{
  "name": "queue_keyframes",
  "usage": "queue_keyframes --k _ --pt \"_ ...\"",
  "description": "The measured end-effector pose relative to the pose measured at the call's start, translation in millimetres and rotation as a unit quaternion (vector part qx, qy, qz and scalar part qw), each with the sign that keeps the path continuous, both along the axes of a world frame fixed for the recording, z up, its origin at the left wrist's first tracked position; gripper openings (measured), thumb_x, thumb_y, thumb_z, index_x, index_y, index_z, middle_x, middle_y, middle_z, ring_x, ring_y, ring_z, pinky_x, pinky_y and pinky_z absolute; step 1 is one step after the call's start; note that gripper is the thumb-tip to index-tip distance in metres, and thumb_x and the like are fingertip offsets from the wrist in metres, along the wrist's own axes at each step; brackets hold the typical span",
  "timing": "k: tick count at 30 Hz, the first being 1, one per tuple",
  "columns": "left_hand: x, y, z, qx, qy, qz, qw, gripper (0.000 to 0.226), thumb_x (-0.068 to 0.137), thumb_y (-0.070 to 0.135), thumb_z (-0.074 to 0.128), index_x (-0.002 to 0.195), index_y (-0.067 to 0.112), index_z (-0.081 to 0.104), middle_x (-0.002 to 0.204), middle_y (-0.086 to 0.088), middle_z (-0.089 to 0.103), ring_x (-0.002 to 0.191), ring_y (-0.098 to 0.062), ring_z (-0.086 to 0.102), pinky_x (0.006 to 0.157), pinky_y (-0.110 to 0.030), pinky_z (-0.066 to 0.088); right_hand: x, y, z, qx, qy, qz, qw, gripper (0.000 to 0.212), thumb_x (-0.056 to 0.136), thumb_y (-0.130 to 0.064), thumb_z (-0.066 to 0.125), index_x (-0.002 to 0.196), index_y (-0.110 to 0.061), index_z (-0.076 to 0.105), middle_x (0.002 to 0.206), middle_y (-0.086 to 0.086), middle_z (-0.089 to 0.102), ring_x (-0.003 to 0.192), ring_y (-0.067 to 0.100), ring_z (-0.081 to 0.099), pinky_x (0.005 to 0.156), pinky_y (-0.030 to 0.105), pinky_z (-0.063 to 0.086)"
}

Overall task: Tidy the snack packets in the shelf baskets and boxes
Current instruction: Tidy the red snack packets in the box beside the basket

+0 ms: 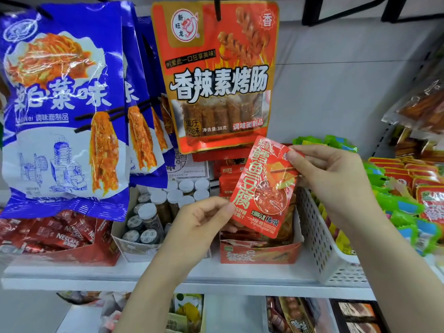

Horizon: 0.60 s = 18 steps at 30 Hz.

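Both hands hold one red snack packet [264, 188] up in front of the shelf, just above the red display box [259, 254]. The right hand [336, 181] pinches the packet's upper right corner, thumb in front and the other fingers behind. The left hand [204, 222] pinches the lower left edge with curled fingers. The packet is tilted, its top leaning right, printed face toward the camera.

Likely step: slot this packet back into the red display box, which already holds similar packets standing on edge. To do it well, turn the packet upright, line its face up with the row, lower it bottom edge first into a gap, and let go with the left hand first so the right can push it down. The foil looks thin and slippery, so keep the pinch firm on the sealed edges and don't crumple it.

Around the red display box: left of it, an open carton of small jars [158, 212] with pale lids. Further left, a box of Nescafé sachets [60, 236]. Right of it and touching, a white perforated basket [322, 234] with yellow packets inside, then green and red packets [403, 207] beyond.

In the way: a hanging orange-red sausage packet [216, 78] dangles just above the box, its lower edge close to the held packet. Blue hanging bags [64, 111] sit above left. The box looks fairly full, so a gap may need opening.
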<state>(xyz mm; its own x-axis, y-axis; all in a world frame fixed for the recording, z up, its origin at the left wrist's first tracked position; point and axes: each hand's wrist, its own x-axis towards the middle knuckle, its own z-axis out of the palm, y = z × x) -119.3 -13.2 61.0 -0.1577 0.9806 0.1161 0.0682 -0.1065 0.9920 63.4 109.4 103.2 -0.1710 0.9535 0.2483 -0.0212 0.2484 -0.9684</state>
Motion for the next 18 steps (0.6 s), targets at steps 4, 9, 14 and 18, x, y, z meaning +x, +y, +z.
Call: queue_keyframes --k 4,9,14,18 --pt "1 -1 5 -0.014 -0.046 -0.006 0.999 0.02 0.08 0.031 0.062 0.064 0.024 0.072 0.066 -0.003 0.071 0.056 -0.005 0.064 0.05 -0.01 0.045 2 -1 3 -0.001 0.002 -0.006 1.0 0.012 0.088 -0.013 0.069 0.083 -0.023 0.074 0.078 -0.001 0.076 0.071 0.013 0.073 0.067 0.03 0.062" --pt "-2 -3 6 -0.021 -0.066 -0.012 0.998 0.021 0.076 0.038 0.065 0.062 0.024 0.069 0.063 -0.003 0.068 0.054 -0.007 0.062 0.05 -0.013 0.045 2 -2 2 -0.01 -0.002 0.0 1.0 0.009 0.087 -0.015 0.07 0.084 -0.022 0.074 0.078 -0.001 0.076 0.074 0.015 0.074 0.067 0.03 0.062" --pt "0 -2 5 -0.022 -0.1 0.005 0.995 0.037 0.082 0.053 0.054 0.075 0.021 0.071 0.075 -0.004 0.069 0.069 -0.013 0.064 0.063 -0.019 0.052 1 -3 3 -0.04 0.035 0.045 0.998 0.005 0.085 -0.015 0.07 0.085 -0.018 0.073 0.079 0.002 0.076 0.073 0.014 0.073 0.065 0.027 0.061" --pt "9 1 8 -0.058 -0.203 -0.042 0.976 0.05 0.089 0.057 0.04 0.098 0.024 0.078 0.109 -0.01 0.074 0.102 -0.023 0.07 0.078 -0.028 0.058 -10 -11 0 -0.076 0.117 0.147 0.979 0.019 0.077 -0.022 0.067 0.093 -0.012 0.07 0.08 0.003 0.074 0.07 0.011 0.069 0.065 0.025 0.058"
